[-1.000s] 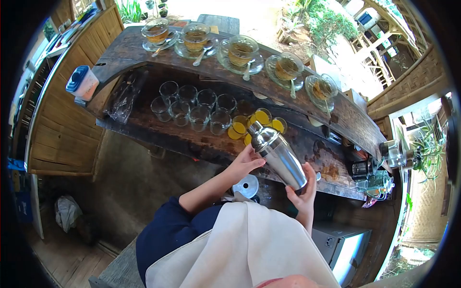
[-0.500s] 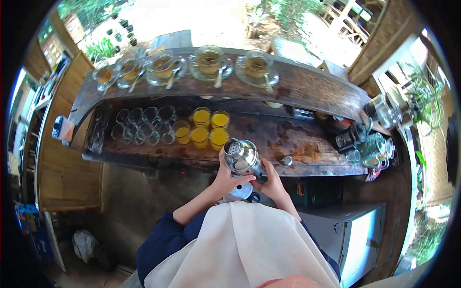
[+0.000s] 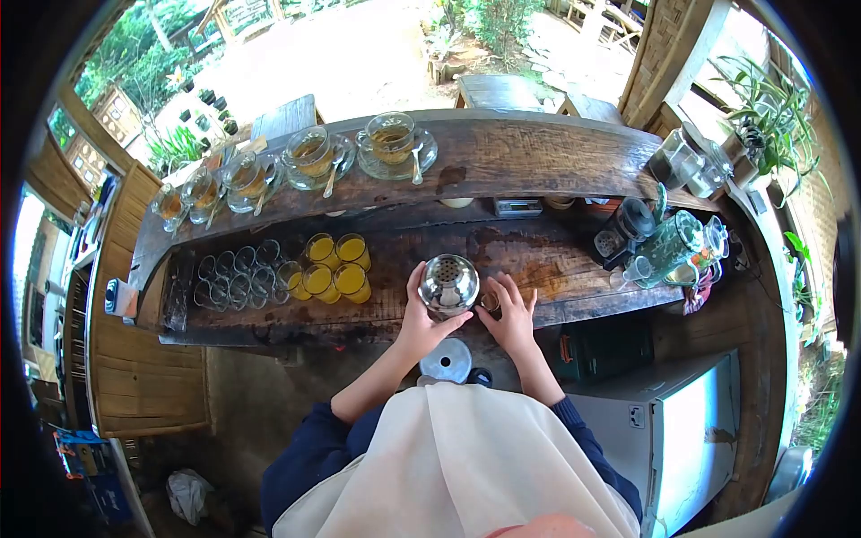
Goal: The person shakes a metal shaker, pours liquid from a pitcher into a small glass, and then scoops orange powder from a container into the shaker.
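Note:
A steel cocktail shaker [image 3: 448, 285] stands upright at the counter's front edge, its perforated strainer top uncovered. My left hand [image 3: 427, 321] is wrapped around the shaker's left and near side. Just right of it, my right hand [image 3: 510, 320] has thumb and forefinger around a small metal cap [image 3: 489, 302] on the counter; its other fingers are spread. Several glasses of orange drink [image 3: 352, 282] stand left of the shaker.
Empty glasses [image 3: 239, 289] stand farther left on the dark wooden counter [image 3: 421, 242]. Cups of tea [image 3: 392, 143] on saucers line the raised shelf. A French press [image 3: 625, 231] and green glass jar [image 3: 674, 238] stand right. A stool [image 3: 446, 360] is below.
My right hand has let go of the shaker and moved to the small cap. The shaker is now more upright, still in my left hand. The view has shifted to the right.

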`<state>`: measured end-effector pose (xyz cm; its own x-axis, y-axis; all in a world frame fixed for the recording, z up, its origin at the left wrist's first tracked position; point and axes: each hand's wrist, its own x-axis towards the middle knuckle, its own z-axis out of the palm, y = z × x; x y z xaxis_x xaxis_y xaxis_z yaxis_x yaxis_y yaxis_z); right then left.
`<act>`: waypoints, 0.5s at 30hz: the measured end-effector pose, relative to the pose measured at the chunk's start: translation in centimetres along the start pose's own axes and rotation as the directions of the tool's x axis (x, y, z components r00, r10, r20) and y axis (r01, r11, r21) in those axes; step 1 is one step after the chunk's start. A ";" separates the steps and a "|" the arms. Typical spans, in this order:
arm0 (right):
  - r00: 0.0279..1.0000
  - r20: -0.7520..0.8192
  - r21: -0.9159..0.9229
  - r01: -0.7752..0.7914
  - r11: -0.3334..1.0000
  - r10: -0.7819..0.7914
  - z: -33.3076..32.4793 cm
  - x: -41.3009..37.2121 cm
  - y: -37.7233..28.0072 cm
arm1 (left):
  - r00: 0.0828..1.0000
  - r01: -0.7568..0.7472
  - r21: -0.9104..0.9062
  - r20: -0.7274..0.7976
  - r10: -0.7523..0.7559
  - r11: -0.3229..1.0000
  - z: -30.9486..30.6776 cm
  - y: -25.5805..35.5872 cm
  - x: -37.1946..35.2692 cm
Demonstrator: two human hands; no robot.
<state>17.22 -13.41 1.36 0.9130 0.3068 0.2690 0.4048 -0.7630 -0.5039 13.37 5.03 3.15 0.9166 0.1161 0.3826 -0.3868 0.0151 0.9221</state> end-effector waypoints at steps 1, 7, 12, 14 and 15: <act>0.999 0.049 -0.040 -0.002 0.999 0.004 0.1 0.2 0.3 | 1.000 -0.003 0.008 0.005 0.003 1.000 0.2 -0.1 0.2; 0.994 -0.107 0.033 0.025 0.999 -0.021 0.3 1.1 2.0 | 0.996 -0.049 0.189 0.081 0.034 0.981 1.9 -0.2 1.6; 0.966 -0.231 0.424 -0.008 0.905 0.117 -3.8 3.4 1.4 | 0.991 -0.080 0.316 0.126 0.042 0.945 3.1 -0.4 3.0; 0.957 -0.261 0.454 0.009 0.891 0.123 -6.1 4.5 0.5 | 0.990 -0.070 0.304 0.135 0.029 0.950 3.5 -0.8 3.4; 0.941 -0.327 0.503 0.102 0.858 0.080 -7.2 5.0 -0.1 | 0.989 -0.057 0.289 0.144 0.016 0.956 3.7 -0.9 3.6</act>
<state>21.39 -15.92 8.63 0.8754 0.0415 0.4817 0.4661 -0.3371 -0.8180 17.37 1.76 3.87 0.9154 -0.0281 0.4016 -0.3930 -0.2790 0.8762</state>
